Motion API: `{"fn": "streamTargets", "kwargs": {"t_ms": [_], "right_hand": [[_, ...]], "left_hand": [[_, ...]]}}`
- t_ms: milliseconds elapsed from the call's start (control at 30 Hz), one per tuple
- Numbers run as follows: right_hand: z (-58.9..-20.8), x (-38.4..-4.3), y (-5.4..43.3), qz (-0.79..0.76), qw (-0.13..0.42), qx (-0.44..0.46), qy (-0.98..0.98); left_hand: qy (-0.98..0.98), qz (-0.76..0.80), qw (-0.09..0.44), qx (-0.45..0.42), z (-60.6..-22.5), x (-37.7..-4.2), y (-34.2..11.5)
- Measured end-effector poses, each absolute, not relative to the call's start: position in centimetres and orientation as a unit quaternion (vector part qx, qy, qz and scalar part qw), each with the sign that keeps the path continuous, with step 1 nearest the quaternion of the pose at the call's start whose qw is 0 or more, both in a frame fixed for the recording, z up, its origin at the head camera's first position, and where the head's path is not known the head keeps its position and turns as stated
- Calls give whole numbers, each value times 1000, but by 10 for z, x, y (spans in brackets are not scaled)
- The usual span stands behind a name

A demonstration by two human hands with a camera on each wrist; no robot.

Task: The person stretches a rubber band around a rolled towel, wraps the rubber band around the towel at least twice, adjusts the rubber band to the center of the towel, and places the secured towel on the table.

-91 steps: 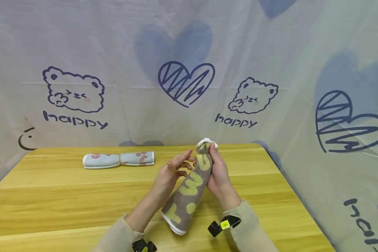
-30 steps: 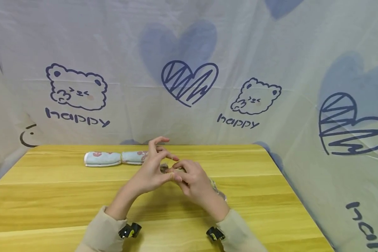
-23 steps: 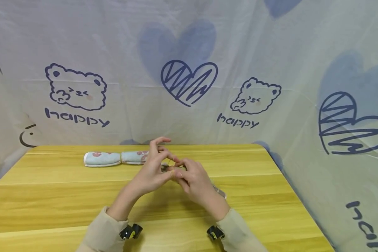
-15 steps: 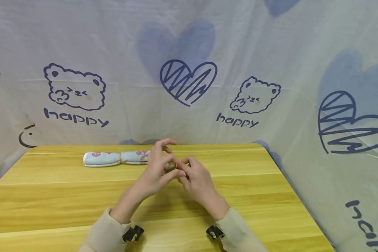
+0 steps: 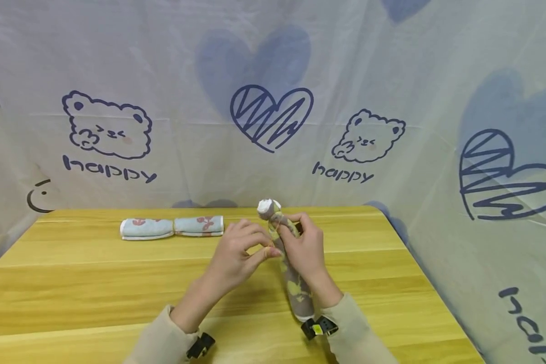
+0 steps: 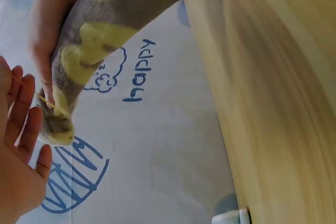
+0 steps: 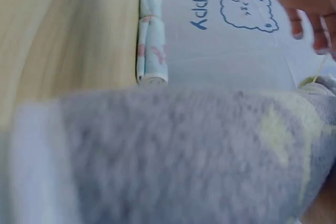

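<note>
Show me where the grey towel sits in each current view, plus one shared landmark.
Head: grey towel, lower half, mostly right of centre.
Left wrist: grey towel, top, curving down to the left.
Right wrist: grey towel, close up across the bottom.
Shared landmark: backdrop lettered "happy".

Can't see part of the grey towel in head view, covered by the right hand. Can't trace the yellow band properly, too thin; can't count its turns. Get only blur for the grey towel's near end in right wrist view, cropped at bottom. Get just a dark sliver of right hand there. Lose the left hand at left wrist view's left edge, also at right wrist view's top right. Lose most of the blue towel at left wrist view's bottom. Lose both sleeves at head view's bottom.
</note>
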State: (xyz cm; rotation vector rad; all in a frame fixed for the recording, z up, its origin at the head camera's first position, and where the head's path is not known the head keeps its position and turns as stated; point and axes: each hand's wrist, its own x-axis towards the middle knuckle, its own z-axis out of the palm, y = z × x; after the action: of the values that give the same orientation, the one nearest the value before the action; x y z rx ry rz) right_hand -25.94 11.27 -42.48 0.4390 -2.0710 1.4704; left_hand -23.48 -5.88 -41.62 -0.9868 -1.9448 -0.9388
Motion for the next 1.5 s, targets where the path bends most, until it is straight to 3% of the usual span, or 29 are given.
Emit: {"fn": "streamTargets", "kwargs": {"t_ms": [200,433,567,800,1000,1133,1333,1500], "right_hand": [[-417,-257,109,637,242,139,-718],[-412,-252,107,677,266,146,-670],[-411,-251,108,700,275,151,-642],[-412,-254,110,709,261,140,-640],[-416,-259,111,685,234,94,-683],[-422,-259,107,672,199,98,-707],[-426,-252,99,636,163,170,-735],[-427,-247,95,605,164,217,-749]], "left_hand": [[-833,-398,269,-276,-416,-222,-50],[-843,-476,175,-179,-408,-220,-59],[-844,-482,135,-194,-408,-224,-67],[-785,-529,163,-279,-398,-224,-72],[-733,-560,109,-371,-394,-219,-71],[-709,-561,154,-398,-399,-222,-69],[-672,-548,308,-391,-407,-232,-65],[-663,-507,346,-429,-409,-238,-66]]}}
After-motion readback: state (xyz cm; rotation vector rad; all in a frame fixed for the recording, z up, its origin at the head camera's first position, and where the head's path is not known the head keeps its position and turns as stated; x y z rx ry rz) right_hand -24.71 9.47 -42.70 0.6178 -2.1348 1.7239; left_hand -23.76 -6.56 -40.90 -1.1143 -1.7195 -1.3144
